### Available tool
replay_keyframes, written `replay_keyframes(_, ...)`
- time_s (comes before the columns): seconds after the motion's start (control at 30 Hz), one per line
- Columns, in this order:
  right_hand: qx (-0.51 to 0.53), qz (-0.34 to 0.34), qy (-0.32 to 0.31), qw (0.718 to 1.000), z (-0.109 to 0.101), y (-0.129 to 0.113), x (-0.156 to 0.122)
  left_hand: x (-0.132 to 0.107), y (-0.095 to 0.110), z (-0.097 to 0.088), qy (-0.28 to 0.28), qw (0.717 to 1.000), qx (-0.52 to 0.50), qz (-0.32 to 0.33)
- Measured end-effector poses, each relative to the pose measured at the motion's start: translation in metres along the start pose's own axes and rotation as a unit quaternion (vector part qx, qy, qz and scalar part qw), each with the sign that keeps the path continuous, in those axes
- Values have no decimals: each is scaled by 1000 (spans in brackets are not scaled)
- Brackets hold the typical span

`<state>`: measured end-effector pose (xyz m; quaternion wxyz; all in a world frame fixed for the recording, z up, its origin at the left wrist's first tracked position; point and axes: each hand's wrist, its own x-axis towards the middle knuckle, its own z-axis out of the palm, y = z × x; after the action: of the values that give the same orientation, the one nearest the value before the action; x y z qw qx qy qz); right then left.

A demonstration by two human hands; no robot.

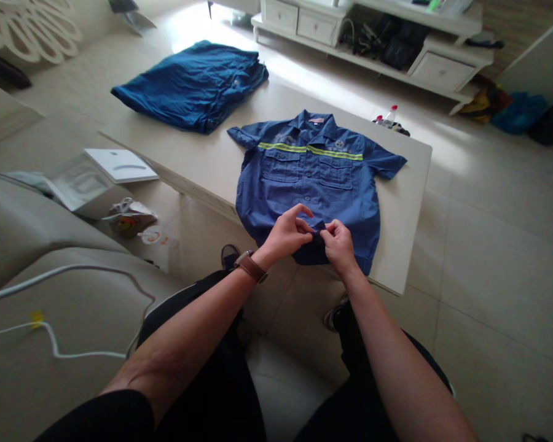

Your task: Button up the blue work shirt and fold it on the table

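Observation:
A blue short-sleeved work shirt (308,181) with a yellow stripe across the chest lies face up on a white table (408,215), its collar pointing away from me. At its lower front edge, my left hand (291,230) pinches the cloth with thumb and fingers, the index finger raised. Close beside it, my right hand (338,244) is closed on the same front edge. The cloth between both hands is lifted and bunched. Whether a button sits between the fingertips I cannot make out. The lower hem droops over the table's near edge.
A folded pile of blue cloth (193,86) rests at the table's far left. Boxes (120,166) and a bag (129,218) stand on the floor beside the sofa (74,307). Bottles (390,115) show behind the table. A white TV cabinet (317,27) stands farther back.

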<state>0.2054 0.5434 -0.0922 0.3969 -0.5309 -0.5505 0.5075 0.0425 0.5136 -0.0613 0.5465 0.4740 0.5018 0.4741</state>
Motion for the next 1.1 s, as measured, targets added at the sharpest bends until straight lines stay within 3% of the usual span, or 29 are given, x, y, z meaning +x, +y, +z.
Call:
replay_keyframes(0.2,-1,-2,124,992,-14,0,8,2,5,-12,33,998,50,-28)
replay_keyframes(0.27,-1,-3,149,989,-20,-3,9,2,4,-22,2,993,109,-48)
replay_keyframes(0.4,-25,19,85,996,-25,-12,5,-3,-3,-38,-66,963,250,-68)
replay_keyframes(0.6,10,54,-33,998,-19,-32,-6,-4,-4,-30,30,902,424,-74)
replay_keyframes(0.77,103,107,-118,982,-17,-54,-15,0,5,-13,103,896,430,-44)
replay_keyframes(1.0,135,135,-118,975,-23,-68,-21,-9,7,-9,-19,891,452,-49)
replay_keyframes(1.1,138,103,-107,979,-27,-69,-21,-12,6,-4,-27,899,434,-43)
